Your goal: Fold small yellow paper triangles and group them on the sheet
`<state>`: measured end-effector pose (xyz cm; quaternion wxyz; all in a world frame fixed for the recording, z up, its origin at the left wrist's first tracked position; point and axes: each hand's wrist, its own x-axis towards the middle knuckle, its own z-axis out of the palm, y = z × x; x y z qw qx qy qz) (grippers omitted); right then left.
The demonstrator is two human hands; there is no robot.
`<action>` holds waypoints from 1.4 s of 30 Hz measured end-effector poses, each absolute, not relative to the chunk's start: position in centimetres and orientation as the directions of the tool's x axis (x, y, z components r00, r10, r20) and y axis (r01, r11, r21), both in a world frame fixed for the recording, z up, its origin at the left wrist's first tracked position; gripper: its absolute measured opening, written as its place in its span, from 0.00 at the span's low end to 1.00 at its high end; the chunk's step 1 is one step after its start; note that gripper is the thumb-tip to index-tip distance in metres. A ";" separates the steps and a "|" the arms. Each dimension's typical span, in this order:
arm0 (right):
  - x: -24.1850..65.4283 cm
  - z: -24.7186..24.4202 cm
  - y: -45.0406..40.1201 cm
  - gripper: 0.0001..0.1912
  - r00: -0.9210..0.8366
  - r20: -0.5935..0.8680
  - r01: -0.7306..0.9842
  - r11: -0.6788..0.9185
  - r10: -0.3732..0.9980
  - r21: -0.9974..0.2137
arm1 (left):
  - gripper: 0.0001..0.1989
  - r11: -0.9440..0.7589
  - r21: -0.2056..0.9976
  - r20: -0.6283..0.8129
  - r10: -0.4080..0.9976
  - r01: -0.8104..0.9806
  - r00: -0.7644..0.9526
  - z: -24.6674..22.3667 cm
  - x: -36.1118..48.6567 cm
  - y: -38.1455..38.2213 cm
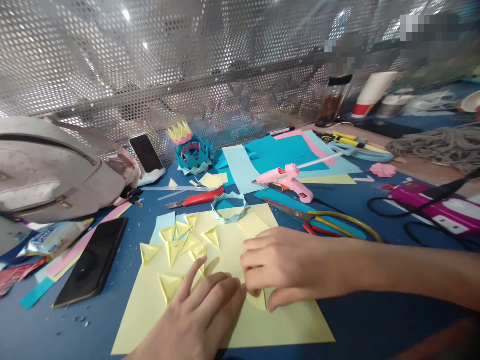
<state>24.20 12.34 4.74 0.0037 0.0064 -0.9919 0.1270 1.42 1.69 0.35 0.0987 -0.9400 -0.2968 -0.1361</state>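
A large yellow sheet (285,325) lies on the blue table, with several small folded yellow paper triangles (173,250) on its left half. My right hand (281,262) presses a small folded yellow piece (258,301) against the sheet, its fingers bent over it. Beside it, my left hand (210,310) rests on the sheet, fingertips touching near the same piece and one finger lifted apart towards the triangles. Its palm side is hidden. A light blue zigzag paper ring (229,208) sits at the sheet's back edge.
Scissors (318,220), a pink glue gun (287,181) and a red cutter (198,198) lie behind the sheet. A black phone (92,262) and a bag (56,170) are at the left. A blue paper flower (193,157) stands behind; a purple power strip (435,207) is at the right.
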 end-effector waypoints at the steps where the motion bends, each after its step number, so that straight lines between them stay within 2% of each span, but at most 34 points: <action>1: 24.1 4.5 12.5 0.06 -0.999 0.018 -0.051 0.967 -0.048 -0.251 | 0.28 -0.804 -0.104 0.312 0.532 0.585 0.787 0.4 1.4 1.7; 4: 23.9 4.0 13.1 0.07 -0.992 0.047 -0.123 0.956 -0.115 -0.267 | 0.29 -0.809 -0.114 0.285 0.530 0.577 0.799 0.6 1.4 1.7; 6: 23.8 3.6 13.4 0.07 -0.991 0.070 -0.129 0.941 -0.112 -0.312 | 0.28 -0.810 -0.120 0.268 0.531 0.574 0.804 0.7 1.4 1.7; 13: 23.8 2.5 13.0 0.04 -0.992 0.036 0.084 0.839 0.123 -0.538 | 0.29 -0.814 -0.112 0.315 0.515 0.570 0.797 0.9 1.2 1.6; 19: 23.5 2.9 13.1 0.05 -0.978 -0.031 0.187 0.794 0.208 -0.578 | 0.21 -0.820 -0.131 0.328 0.494 0.557 0.805 0.2 1.1 1.5; 23: 23.7 3.0 13.8 0.02 -0.961 -0.101 0.264 0.737 0.259 -0.622 | 0.21 -0.775 -0.103 0.428 0.532 0.624 0.731 -1.7 1.5 1.2; 26: 24.0 2.9 14.5 0.03 -0.936 -0.133 0.333 0.704 0.324 -0.627 | 0.22 -0.766 -0.071 0.469 0.539 0.638 0.700 -2.8 1.6 1.0; 30: 24.3 2.8 14.8 0.03 -0.889 -0.167 0.433 0.664 0.427 -0.610 | 0.22 -0.770 -0.086 0.484 0.523 0.632 0.702 -2.7 1.6 1.0; 36: 23.9 3.7 13.3 0.06 -0.875 -0.174 0.461 0.667 0.452 -0.585 | 0.22 -0.760 -0.140 0.513 0.492 0.634 0.704 -2.7 1.8 1.1; 42: 24.0 4.1 12.2 0.03 -0.853 -0.235 0.515 0.677 0.467 -0.525 | 0.26 -0.801 -0.014 0.483 0.518 0.598 0.705 -2.6 1.6 1.3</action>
